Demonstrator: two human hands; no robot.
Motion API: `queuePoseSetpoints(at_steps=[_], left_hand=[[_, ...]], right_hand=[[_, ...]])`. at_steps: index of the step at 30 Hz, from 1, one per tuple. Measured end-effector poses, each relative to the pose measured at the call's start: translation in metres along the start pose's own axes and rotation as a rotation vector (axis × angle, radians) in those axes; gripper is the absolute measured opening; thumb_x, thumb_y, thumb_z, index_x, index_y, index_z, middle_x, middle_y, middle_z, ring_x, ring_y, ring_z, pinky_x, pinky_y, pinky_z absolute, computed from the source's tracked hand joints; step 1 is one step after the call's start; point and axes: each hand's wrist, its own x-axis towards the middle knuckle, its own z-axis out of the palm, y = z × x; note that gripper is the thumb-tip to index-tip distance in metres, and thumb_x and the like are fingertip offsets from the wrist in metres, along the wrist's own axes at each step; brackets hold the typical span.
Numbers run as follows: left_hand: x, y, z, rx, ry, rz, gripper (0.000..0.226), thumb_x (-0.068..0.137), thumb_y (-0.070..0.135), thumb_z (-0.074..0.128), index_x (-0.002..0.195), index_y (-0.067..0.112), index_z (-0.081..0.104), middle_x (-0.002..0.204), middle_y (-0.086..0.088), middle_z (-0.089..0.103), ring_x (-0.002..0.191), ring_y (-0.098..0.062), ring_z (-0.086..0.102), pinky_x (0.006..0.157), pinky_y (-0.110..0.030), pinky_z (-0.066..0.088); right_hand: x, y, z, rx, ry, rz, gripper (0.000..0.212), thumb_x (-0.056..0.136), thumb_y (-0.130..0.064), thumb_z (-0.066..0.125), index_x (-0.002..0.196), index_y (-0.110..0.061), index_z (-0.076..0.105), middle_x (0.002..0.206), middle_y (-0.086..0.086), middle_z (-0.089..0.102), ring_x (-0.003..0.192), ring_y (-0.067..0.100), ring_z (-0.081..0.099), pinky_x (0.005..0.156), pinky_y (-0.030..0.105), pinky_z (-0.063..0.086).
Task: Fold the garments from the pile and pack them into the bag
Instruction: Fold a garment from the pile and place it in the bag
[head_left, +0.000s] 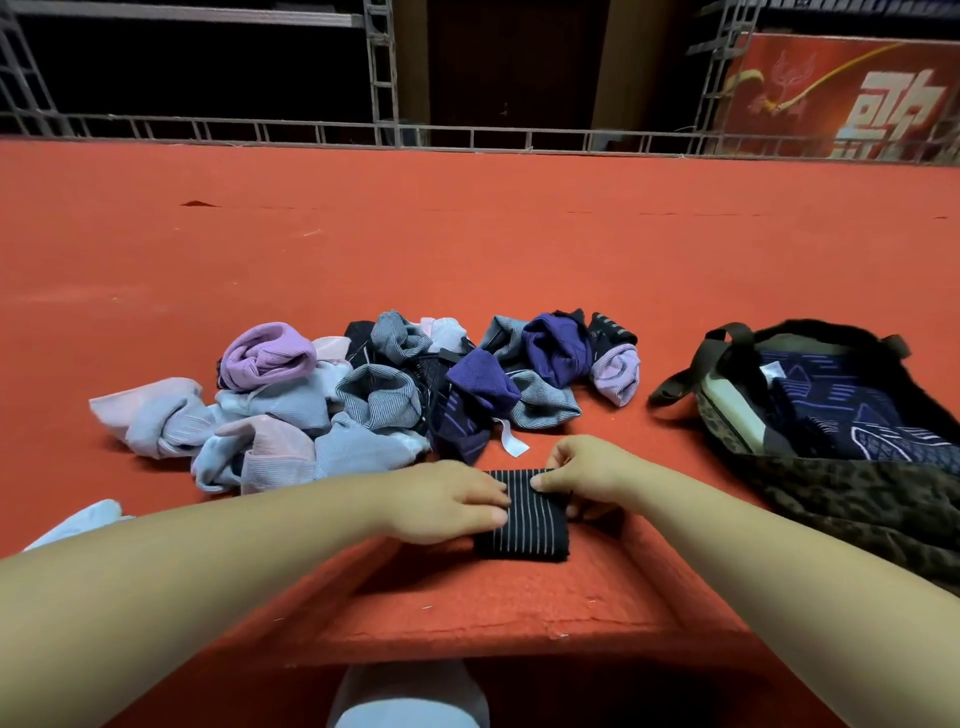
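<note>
A small black garment with thin white stripes (524, 525) lies folded on the red carpet near the front edge. My left hand (447, 499) rests flat on its left side with fingers straight. My right hand (582, 475) pinches its upper right edge with curled fingers. Behind them sprawls the pile of garments (363, 395) in lilac, pale blue, grey, purple and black. At the right stands an open leopard-print bag (857, 504) holding dark blue patterned clothing (852, 415).
The red carpeted platform (467, 249) stretches far back to a metal truss rail (467, 135). A pale garment (78, 522) lies at the left edge. The platform's front step drops just below my hands. A red banner (852, 88) hangs at the back right.
</note>
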Motion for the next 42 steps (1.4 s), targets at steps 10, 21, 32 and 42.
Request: queuePoseSetpoints(at_steps=[10,21,32,42], left_hand=[[-0.002,-0.015,0.016,-0.037,0.026,-0.028,0.051,0.094,0.04,0.054,0.142,0.027,0.041,0.154,0.009,0.026,0.141,-0.009,0.02,0.112,-0.021,0.01],[-0.011,-0.003,0.024,-0.002,0.171,-0.039,0.067,0.067,0.065,0.054,0.119,0.022,0.06,0.124,0.006,0.059,0.113,-0.01,0.052,0.101,-0.027,0.037],[0.003,0.0,0.031,-0.518,0.364,-0.298,0.027,0.09,0.033,0.06,0.081,0.008,0.063,0.067,-0.002,0.059,0.06,-0.016,0.054,0.068,-0.043,0.051],[0.017,-0.006,0.017,-0.438,0.173,-0.448,0.021,0.079,0.037,0.071,0.085,0.021,0.059,0.073,0.003,0.067,0.065,-0.01,0.062,0.072,-0.027,0.052]], right_hand=[[-0.043,0.017,0.018,-0.507,0.072,-0.579,0.036,0.07,-0.045,0.078,0.093,-0.024,0.06,0.095,-0.008,0.051,0.093,0.013,0.047,0.084,0.025,0.039],[-0.043,0.01,0.024,-0.545,0.236,-0.624,0.02,0.082,-0.029,0.047,0.087,-0.016,0.062,0.086,-0.001,0.062,0.081,0.021,0.055,0.072,0.033,0.043],[-0.043,0.012,0.019,0.069,0.216,-0.362,0.026,0.082,-0.022,0.071,0.09,-0.034,0.049,0.09,-0.009,0.055,0.075,0.01,0.052,0.062,0.02,0.045],[-0.024,0.003,0.011,-0.248,0.027,-0.099,0.029,0.085,-0.046,0.064,0.074,-0.022,0.052,0.07,-0.006,0.055,0.063,0.01,0.049,0.057,0.026,0.036]])
